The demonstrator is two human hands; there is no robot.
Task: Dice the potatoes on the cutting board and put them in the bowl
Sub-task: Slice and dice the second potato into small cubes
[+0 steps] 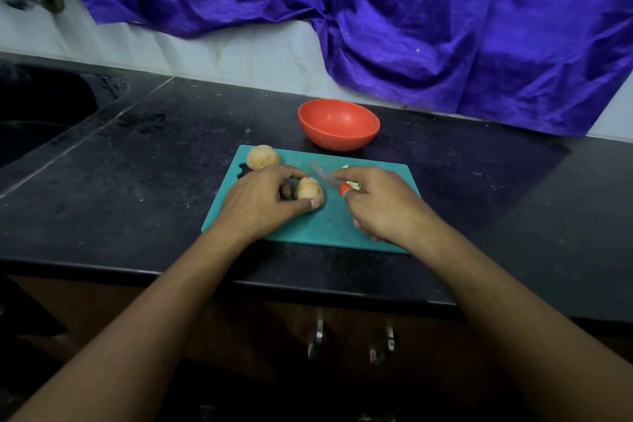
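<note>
Potato (309, 188) sits whole at mid-frame on the board (308, 229), pinched by the left hand (260, 202) while the right hand (380, 202) grips the knife (323, 176), second potato (262, 156) uncut at upper left, so dicing seems unstarted, and the bowl (339, 125) above on the tabletop (154, 164) looks empty, nothing blocking it.

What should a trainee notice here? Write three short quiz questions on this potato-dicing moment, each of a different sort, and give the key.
1. True or false: the red bowl already holds diced potato.
2. What does the left hand grip? A) the knife B) a potato C) the bowl
3. Fill in: ___ whole potatoes sit on the cutting board.

Key:
1. False; the bowl is empty.
2. B; the right hand holds the knife.
3. Two; the other potato lies at the board's far left corner.
</note>
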